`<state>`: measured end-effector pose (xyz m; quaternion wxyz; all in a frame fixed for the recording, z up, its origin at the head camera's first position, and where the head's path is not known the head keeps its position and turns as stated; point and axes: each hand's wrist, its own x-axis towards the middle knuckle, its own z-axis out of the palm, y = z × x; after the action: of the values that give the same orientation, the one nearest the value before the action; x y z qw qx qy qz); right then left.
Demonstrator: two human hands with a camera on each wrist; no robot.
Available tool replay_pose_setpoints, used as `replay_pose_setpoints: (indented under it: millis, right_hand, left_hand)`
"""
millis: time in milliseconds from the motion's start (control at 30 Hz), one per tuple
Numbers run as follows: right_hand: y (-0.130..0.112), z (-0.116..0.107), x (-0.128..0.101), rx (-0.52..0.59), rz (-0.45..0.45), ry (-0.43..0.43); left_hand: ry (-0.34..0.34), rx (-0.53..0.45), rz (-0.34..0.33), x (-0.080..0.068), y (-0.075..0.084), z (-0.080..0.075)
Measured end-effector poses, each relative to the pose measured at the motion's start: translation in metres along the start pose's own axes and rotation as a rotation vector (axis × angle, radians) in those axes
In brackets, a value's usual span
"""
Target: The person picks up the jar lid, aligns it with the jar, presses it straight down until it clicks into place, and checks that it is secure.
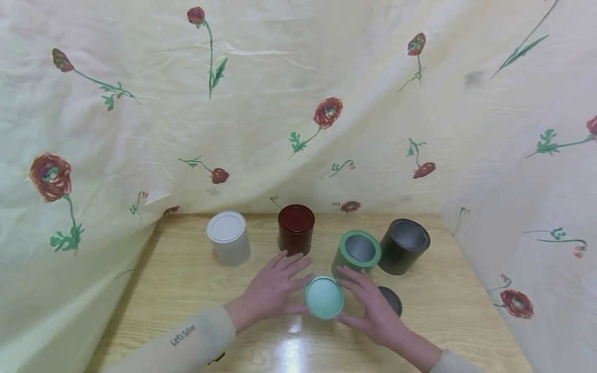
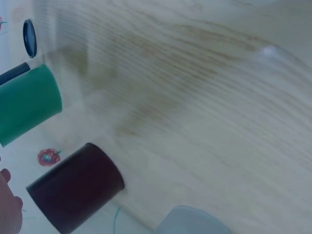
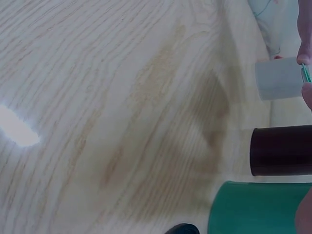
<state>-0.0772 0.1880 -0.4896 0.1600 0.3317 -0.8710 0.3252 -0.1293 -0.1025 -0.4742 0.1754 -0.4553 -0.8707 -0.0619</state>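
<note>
A light green round lid is held above the table between both hands. My left hand grips its left edge with thumb and index finger, the other fingers spread. On the opposite edge, the thumb and a finger of my right hand hold it. Just behind the right fingers stands an uncovered green can, grey inside. In the right wrist view the lid shows only as a thin edge between fingertips. A dark lid lies on the table, partly hidden by the right hand.
An open black can stands right of the green one. Further left are a dark red can and a white can, both with lids on. The wooden table ends at a flowered cloth behind and at the sides.
</note>
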Motion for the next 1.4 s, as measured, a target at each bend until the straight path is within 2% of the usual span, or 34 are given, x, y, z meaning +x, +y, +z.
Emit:
replay_pose_setpoints:
  millis: [167, 367, 533, 733, 1033, 1400]
  right_hand:
    - [-0.002, -0.009, 0.006, -0.022, -0.035, 0.012]
    - [0.001, -0.02, 0.014, -0.05, -0.027, -0.003]
    - [0.007, -0.03, 0.023, -0.059, -0.069, 0.03]
    - [0.017, -0.044, 0.033, -0.087, -0.091, 0.023]
    - [0.032, -0.066, 0.048, -0.126, -0.043, -0.029]
    - [0.055, -0.081, 0.057, -0.146, -0.043, -0.073]
  left_hand:
    - [0.031, 0.006, 0.022, 0.005, -0.003, -0.005]
    - [0.071, -0.005, 0.036, 0.015, -0.007, -0.01]
    - [0.093, 0.011, 0.04, 0.027, -0.012, -0.013]
    - [0.113, -0.007, 0.044, 0.045, -0.017, -0.017]
    - [0.074, -0.025, 0.003, 0.072, -0.022, -0.02]
    - [0.057, -0.008, -0.009, 0.096, -0.027, -0.01]
